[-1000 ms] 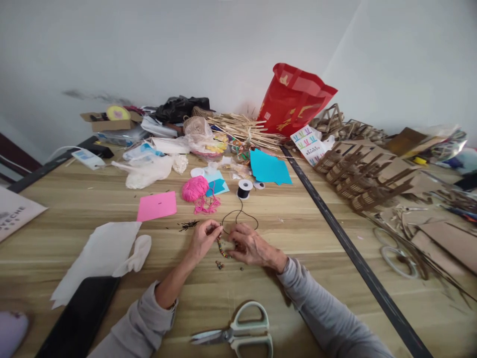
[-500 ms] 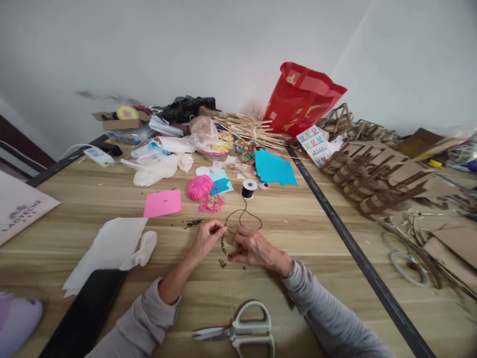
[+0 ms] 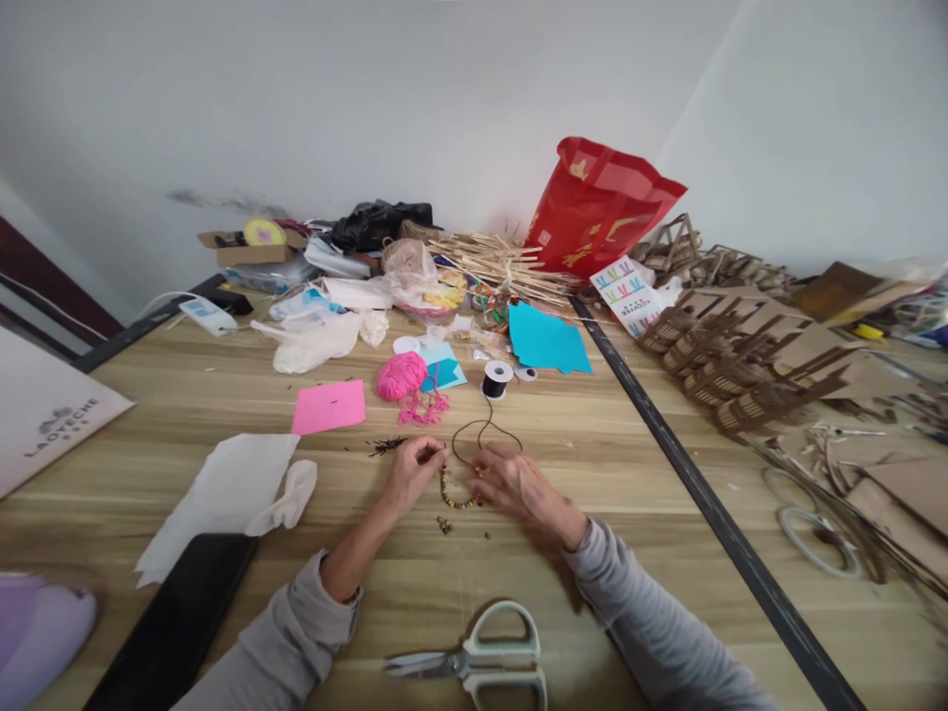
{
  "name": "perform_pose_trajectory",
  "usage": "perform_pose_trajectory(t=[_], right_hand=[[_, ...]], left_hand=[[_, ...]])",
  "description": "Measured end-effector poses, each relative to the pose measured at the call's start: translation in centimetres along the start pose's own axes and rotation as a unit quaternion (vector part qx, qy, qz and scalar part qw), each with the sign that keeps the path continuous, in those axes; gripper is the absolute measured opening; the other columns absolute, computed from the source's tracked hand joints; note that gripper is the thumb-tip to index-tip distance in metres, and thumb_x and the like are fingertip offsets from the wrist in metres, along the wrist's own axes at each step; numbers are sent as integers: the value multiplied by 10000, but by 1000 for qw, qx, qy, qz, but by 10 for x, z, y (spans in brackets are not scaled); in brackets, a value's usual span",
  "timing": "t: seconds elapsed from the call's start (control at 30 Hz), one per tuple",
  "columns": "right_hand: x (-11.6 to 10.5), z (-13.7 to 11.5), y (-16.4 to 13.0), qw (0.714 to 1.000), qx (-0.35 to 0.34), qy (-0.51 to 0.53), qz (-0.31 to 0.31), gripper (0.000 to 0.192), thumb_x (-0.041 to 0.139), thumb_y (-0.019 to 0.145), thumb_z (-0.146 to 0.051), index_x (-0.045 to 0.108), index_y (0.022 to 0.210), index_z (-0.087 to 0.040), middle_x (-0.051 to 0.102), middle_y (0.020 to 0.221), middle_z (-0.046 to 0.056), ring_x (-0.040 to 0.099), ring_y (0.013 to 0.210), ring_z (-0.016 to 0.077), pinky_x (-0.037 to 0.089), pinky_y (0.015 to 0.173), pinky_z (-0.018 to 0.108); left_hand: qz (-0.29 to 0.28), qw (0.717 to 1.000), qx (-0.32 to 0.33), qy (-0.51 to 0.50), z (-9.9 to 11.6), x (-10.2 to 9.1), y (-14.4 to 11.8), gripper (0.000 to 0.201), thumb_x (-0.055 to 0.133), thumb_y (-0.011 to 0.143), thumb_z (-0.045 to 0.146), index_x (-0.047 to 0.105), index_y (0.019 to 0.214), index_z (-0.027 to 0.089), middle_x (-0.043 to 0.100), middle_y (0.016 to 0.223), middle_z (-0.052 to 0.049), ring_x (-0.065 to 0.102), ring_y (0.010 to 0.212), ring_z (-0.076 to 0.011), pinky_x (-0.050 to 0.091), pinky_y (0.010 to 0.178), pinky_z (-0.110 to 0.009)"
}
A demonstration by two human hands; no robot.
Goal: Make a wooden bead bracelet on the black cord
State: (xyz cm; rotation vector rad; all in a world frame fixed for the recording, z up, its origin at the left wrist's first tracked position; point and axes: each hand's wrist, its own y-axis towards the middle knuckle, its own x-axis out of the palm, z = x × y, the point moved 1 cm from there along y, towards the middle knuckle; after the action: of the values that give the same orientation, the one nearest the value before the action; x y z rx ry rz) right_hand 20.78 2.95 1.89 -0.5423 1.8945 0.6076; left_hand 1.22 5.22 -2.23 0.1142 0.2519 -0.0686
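Observation:
My left hand [image 3: 416, 472] is closed in a pinch on the end of a black cord. From there a curved strand of small coloured beads [image 3: 460, 505] hangs toward my right hand [image 3: 522, 492]. The fingers of my right hand are bent around the strand's other end and partly hide it. Beyond both hands the bare black cord [image 3: 481, 425] loops to a white-rimmed spool [image 3: 496, 381]. Several loose beads [image 3: 444, 525] lie on the table below the strand, with a single bead [image 3: 487, 535] to their right.
Scissors [image 3: 474, 660] with pale handles lie nearest me. Short black pieces [image 3: 386, 446] are left of my left hand. Behind are pink yarn [image 3: 401, 376], pink paper [image 3: 330, 406] and blue sheets [image 3: 548, 338]. A black phone-like slab [image 3: 174, 617] lies left; woven baskets [image 3: 730, 370] stand right.
My right hand has shifted slightly right and its fingers have loosened, showing more of the bead strand. My left hand keeps its pinch. The whole view has moved slightly.

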Motion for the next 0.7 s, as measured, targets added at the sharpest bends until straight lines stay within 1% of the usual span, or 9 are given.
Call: perform_pose_trajectory(t=[0.07,0.13,0.2,0.27,0.4,0.5,0.6,0.7], right_hand=[[2,7,0,999,43,-14,6,124,519,913,-293,552,883,-177,592,846,36,578,787,156,415,681,244],[7,11,1,998,61,-31,2,156,521,910,-311,551,837,-176,594,815,33,580,765,151,408,681,240],[14,10,3,997,62,-48,-2,186,529,901,-330,551,799,-176,592,805,38,581,775,156,406,707,247],[21,8,4,996,63,-61,3,169,535,891,-311,551,792,-176,590,822,45,581,800,164,403,741,257],[31,7,8,995,60,-69,28,90,512,894,-246,545,859,-169,587,882,61,575,858,173,390,795,268],[31,11,12,995,68,-63,35,90,503,901,-230,536,843,-170,585,856,51,572,834,165,382,780,260],[26,17,16,993,97,-55,33,76,527,885,-198,535,813,-173,595,836,39,568,779,155,375,709,242],[19,25,18,993,109,-42,26,40,559,860,-173,551,823,-182,611,828,25,571,770,153,362,667,233]], left_hand=[[10,1000,0,3,1,0,0,210,591,727,320,549,609,152,519,532,24,459,505,-104,375,476,-197],[14,1000,-1,7,2,0,0,202,590,722,314,551,605,154,513,518,27,455,501,-104,369,469,-195],[18,1000,-4,9,4,0,0,204,593,714,318,552,598,155,511,512,29,453,498,-104,365,467,-195],[22,1000,-7,10,6,0,0,209,596,709,328,554,597,156,511,511,31,454,497,-105,363,468,-197],[30,999,-9,11,7,0,0,211,594,709,333,556,593,160,520,512,31,461,497,-108,367,477,-204],[39,999,-11,9,6,0,0,213,586,714,333,548,589,165,509,500,34,458,492,-109,366,481,-207],[47,999,-12,3,5,0,0,224,580,723,342,535,586,170,493,491,41,457,493,-108,366,486,-206],[54,998,-13,-3,6,0,0,227,586,720,342,529,582,171,506,500,42,470,499,-109,380,500,-210]])
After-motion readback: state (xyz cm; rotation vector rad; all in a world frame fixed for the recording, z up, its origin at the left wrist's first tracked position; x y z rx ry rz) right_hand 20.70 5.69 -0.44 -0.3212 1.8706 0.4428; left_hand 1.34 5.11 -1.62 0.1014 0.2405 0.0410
